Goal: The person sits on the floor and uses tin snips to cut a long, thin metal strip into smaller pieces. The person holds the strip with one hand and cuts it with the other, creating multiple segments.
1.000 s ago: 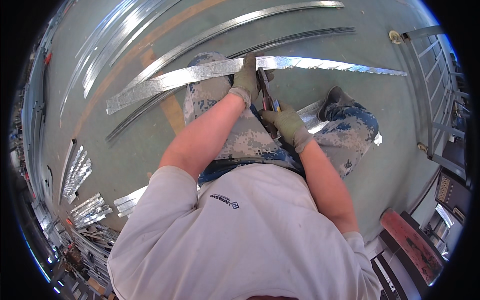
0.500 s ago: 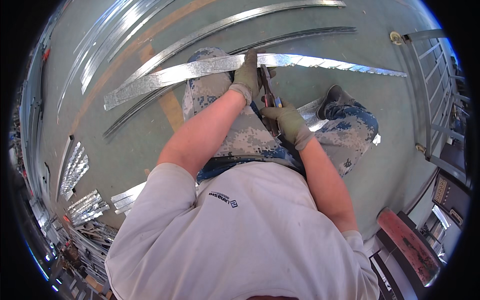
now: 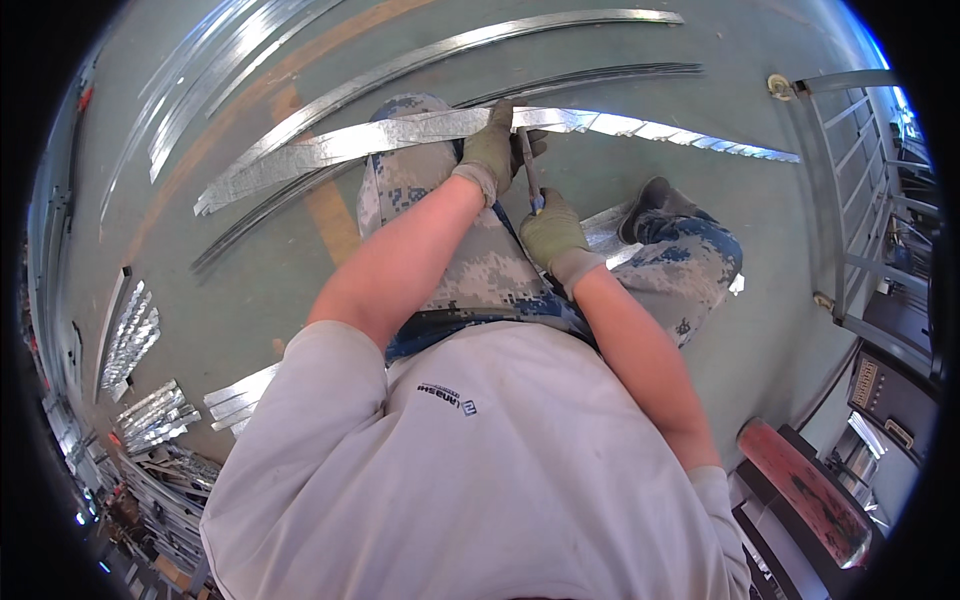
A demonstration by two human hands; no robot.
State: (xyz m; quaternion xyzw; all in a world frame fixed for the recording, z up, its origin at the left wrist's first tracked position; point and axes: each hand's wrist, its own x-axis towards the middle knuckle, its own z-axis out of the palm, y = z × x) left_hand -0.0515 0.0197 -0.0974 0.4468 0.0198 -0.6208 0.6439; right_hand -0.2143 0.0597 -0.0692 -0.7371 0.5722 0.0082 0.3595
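A long shiny sheet-metal strip [image 3: 340, 148] lies across in front of me, over my raised knee. Slanting cuts or folds run along its narrowing right part. My gloved left hand [image 3: 488, 155] is closed around the strip near its middle, fingers wrapped over it. Just right of that hand, a pair of snips [image 3: 531, 170] points up at the strip's lower edge. My gloved right hand [image 3: 555, 235] is closed on the handles, which the glove mostly covers. Whether the jaws are biting the metal cannot be made out.
More metal strips [image 3: 450, 48] lie beyond on the green floor, with others [image 3: 215, 80] at the far left. Cut, notched pieces [image 3: 133, 335] lie at the left. A wheeled metal frame [image 3: 850, 190] stands at the right, and a red cylinder [image 3: 800, 490] lies at the lower right.
The snips' handles have come together as my right hand closed, and that hand has shifted slightly left. My left hand keeps its hold on the strip. The whole view has shifted a little.
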